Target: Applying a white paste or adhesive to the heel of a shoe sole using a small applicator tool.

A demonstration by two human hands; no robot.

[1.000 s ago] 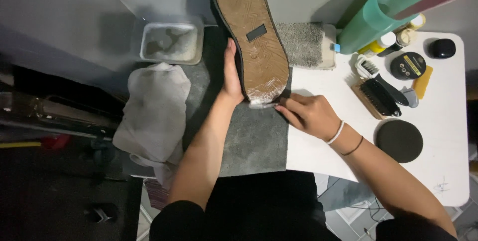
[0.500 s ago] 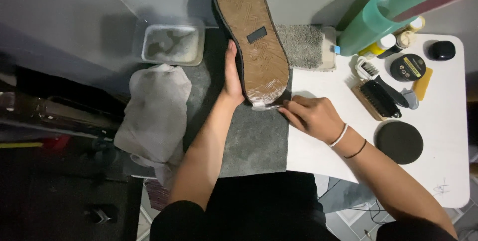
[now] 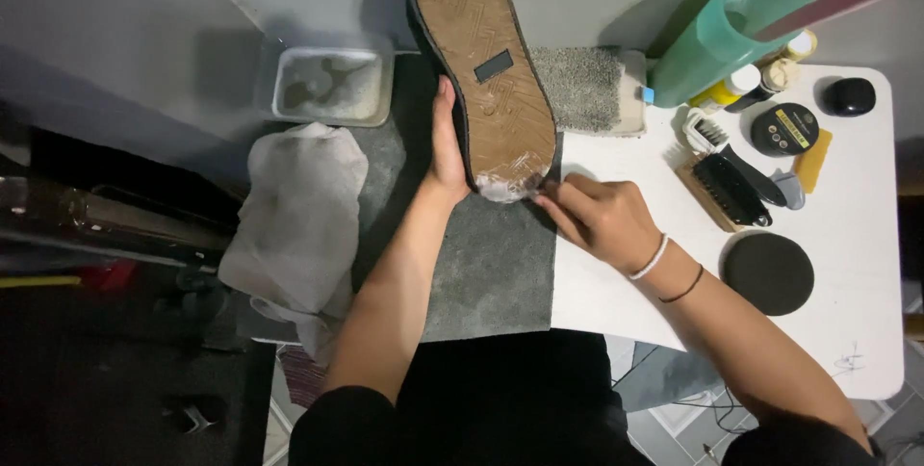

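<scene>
The right hand (image 3: 602, 220) has moved closer to the shoe (image 3: 486, 62), fingers pinched on clear film at its heel; the left hand (image 3: 446, 143) stays wrapped around the shoe's side.

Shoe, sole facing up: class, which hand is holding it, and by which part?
The left hand holds the shoe along the side edge near the heel. The right hand pinches clear film at the heel.
</scene>
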